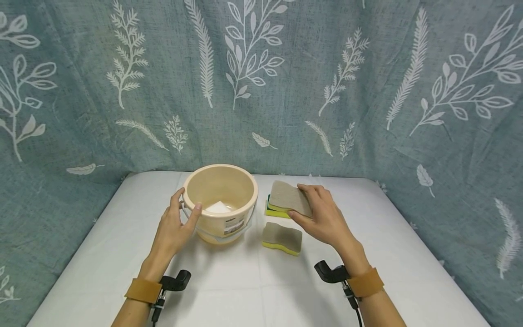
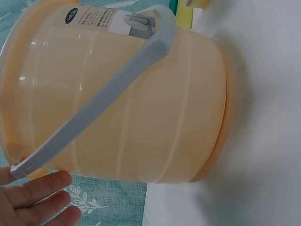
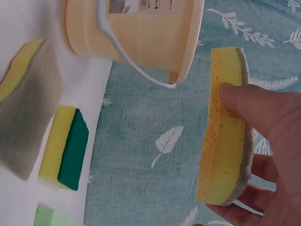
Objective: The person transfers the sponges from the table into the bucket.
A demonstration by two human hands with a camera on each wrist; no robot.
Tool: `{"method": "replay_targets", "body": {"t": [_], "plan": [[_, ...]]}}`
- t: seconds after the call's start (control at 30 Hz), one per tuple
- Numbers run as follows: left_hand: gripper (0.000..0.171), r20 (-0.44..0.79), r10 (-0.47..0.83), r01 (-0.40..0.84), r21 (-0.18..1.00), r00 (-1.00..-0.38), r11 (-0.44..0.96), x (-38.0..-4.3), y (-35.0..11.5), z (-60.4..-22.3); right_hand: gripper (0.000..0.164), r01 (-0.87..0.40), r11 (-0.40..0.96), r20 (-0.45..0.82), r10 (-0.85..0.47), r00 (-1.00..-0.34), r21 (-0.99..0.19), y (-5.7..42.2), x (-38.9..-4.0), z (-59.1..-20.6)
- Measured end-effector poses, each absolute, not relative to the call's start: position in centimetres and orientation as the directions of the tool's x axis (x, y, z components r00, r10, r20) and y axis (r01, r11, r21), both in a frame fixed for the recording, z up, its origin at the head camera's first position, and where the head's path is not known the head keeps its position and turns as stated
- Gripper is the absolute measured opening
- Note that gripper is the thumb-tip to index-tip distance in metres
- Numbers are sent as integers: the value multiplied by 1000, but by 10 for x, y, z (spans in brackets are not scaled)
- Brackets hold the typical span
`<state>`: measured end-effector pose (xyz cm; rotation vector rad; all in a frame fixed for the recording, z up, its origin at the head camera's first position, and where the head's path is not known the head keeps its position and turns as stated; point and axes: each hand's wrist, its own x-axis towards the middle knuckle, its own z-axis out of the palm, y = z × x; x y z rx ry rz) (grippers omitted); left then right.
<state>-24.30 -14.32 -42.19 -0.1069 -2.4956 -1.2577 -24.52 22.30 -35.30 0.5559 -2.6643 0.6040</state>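
My right hand pinches a yellow sponge with a grey-beige scouring face, thumb on the yellow foam in the right wrist view. It is raised off the table, to the right of a cream bucket with a grey handle. At the bucket's left side, my left hand touches the rim, thumb at the front, fingers spread and fairly straight near the handle joint. Inside the bucket lies a white item, its kind unclear. Another grey-faced yellow sponge rests on the table.
Behind the held sponge lies a yellow sponge with a green face, partly covered in the head view. A pale green block shows at the right wrist view's edge. The white-covered table meets a leaf-patterned teal curtain at the back.
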Motion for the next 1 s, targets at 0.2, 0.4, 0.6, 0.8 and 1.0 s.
{"method": "replay_targets", "body": {"t": [0.2, 0.4, 0.6, 0.8, 1.0], "plan": [[79, 328, -84, 214, 769, -941, 603, -243, -143, -421, 72, -471, 820, 421, -320, -849, -325, 211, -247, -348], [79, 319, -88, 206, 774, -944, 599, -244, -142, -420, 72, -502, 801, 428, -349, -834, -327, 200, -250, -345], [78, 321, -87, 208, 773, -943, 600, -243, -141, -420, 70, -512, 792, 428, -358, -830, -332, 189, -252, -345], [78, 302, -87, 193, 778, -949, 598, -240, -142, -419, 70, -522, 788, 428, -370, -825, -326, 179, -253, -348], [78, 311, -92, 195, 773, -946, 603, -239, -143, -419, 70, -544, 773, 438, -386, -812, -326, 168, -256, -348]]}}
